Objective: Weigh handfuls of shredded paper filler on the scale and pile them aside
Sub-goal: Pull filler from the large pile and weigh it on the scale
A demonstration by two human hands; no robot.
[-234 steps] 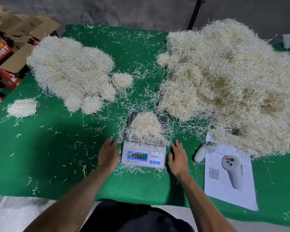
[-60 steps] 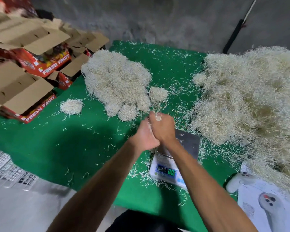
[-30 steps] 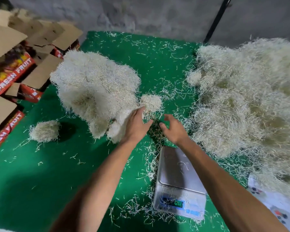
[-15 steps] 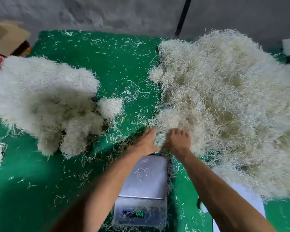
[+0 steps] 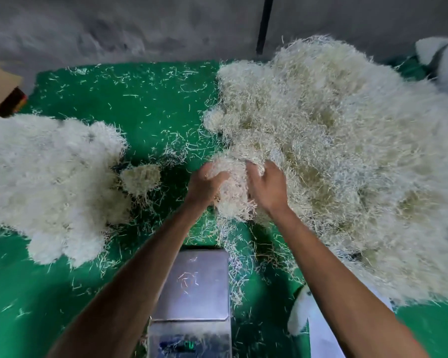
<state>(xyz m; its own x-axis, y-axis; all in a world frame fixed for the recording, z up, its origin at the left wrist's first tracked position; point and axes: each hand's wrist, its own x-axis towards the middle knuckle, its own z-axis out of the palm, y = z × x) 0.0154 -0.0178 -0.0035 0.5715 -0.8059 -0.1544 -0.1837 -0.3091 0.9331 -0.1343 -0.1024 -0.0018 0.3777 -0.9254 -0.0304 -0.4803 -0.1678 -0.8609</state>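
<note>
A big heap of cream shredded paper filler (image 5: 342, 151) covers the right half of the green table. At its near left edge my left hand (image 5: 204, 186) and my right hand (image 5: 268, 188) cup a clump of filler (image 5: 233, 187) between them, fingers curled into it. The scale (image 5: 194, 288) stands close to me below the hands, its steel platform bare except for a few strands. Its display is blurred. A second pile of weighed filler (image 5: 44, 182) lies at the left, with a small separate clump (image 5: 140, 178) beside it.
Loose strands litter the green cloth (image 5: 145, 104). A cardboard box corner (image 5: 0, 91) shows at the far left. A white controller (image 5: 299, 316) and a paper sheet (image 5: 323, 334) lie right of the scale. A black pole (image 5: 264, 24) stands against the grey wall.
Both hands left the pile on the left, crossed to the big heap on the right and dug into its edge. They now gather a clump. The scale platform stays bare.
</note>
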